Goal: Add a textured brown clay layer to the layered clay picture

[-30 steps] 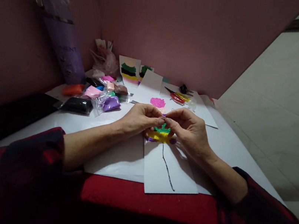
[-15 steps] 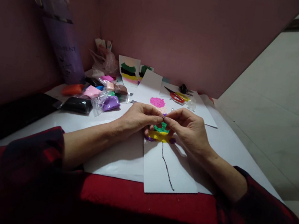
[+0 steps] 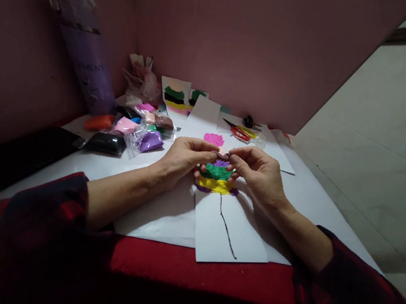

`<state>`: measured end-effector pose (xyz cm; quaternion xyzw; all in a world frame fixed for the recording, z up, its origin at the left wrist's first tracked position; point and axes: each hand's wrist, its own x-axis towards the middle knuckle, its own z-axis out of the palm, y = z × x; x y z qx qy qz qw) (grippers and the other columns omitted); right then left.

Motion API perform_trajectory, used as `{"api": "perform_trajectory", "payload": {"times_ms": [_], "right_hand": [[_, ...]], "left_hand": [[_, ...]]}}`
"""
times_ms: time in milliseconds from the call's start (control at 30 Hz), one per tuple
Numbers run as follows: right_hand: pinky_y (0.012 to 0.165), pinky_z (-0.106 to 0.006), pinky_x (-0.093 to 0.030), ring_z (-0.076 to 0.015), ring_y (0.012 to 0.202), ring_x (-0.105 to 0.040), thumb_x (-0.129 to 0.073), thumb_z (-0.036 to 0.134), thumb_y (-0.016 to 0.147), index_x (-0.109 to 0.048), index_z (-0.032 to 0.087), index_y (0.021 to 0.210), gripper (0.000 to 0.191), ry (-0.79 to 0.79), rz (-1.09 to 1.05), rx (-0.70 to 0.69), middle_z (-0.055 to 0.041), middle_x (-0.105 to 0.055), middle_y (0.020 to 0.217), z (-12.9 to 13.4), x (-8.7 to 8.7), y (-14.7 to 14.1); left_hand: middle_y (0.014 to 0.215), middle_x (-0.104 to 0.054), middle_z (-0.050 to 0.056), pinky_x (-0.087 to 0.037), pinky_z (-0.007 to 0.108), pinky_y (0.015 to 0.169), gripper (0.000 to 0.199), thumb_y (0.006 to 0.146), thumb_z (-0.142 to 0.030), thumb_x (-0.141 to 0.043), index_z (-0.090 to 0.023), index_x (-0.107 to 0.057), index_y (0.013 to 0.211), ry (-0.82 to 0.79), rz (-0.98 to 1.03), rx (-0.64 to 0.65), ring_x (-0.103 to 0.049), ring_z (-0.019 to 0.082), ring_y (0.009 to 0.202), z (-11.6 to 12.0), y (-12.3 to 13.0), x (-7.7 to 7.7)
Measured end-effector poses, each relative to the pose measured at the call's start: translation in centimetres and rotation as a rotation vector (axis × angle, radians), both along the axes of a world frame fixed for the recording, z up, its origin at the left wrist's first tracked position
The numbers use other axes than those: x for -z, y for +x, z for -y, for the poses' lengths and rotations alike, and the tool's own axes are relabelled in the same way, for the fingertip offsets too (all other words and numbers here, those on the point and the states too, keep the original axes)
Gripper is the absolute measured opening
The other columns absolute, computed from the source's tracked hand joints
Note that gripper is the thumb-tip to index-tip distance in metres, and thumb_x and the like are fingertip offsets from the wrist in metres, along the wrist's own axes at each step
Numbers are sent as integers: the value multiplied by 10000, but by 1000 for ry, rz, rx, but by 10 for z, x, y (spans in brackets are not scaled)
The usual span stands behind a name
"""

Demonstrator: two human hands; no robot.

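A small strip of brown clay is stretched between my two hands, pinched at each end. My left hand grips its left end between thumb and forefinger; my right hand pinches the right end. Beneath the hands lies a white sheet with a thin black line running down it. On the sheet, bands of purple, green and yellow clay show between the hands, with a pink clay patch above them.
Bagged clay packs, one purple and one black, lie at the left. Behind them leans a purple bottle. Red-handled scissors rest at the back, and a striped picture card stands against the wall.
My hands have moved slightly apart, and the brown strip now shows between the fingertips. More of the purple and green bands is visible below.
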<state>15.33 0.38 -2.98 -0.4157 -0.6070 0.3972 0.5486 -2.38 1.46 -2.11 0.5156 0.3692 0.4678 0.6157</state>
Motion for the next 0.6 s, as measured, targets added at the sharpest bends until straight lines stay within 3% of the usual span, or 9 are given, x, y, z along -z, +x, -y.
{"api": "perform_trajectory", "payload": {"times_ms": [233, 400, 600], "right_hand": [[740, -330, -574, -170, 802, -690, -815, 304, 720, -690, 189, 890, 240, 37, -10, -170, -33, -726, 844, 5, 1, -3], [638, -309, -554, -157, 691, -682, -814, 289, 714, -643, 193, 929, 291, 17, 0, -120, -13, -725, 789, 4, 2, -2], [634, -288, -523, -136, 688, -641, -779, 256, 750, -683, 164, 814, 147, 63, 58, -100, -19, -695, 773, 3, 2, 0]], "left_hand": [[679, -667, 15, -426, 188, 426, 193, 719, -127, -740, -79, -707, 903, 51, -45, 73, -524, 64, 479, 1, 1, 0], [602, -627, -5, -420, 178, 429, 173, 713, -167, -757, -78, -699, 850, 102, -69, 81, -514, 67, 476, 1, 1, -1], [591, -610, -15, -422, 182, 436, 186, 706, -190, -772, -92, -683, 836, 106, -64, 99, -518, 68, 474, 0, 1, 1]]}}
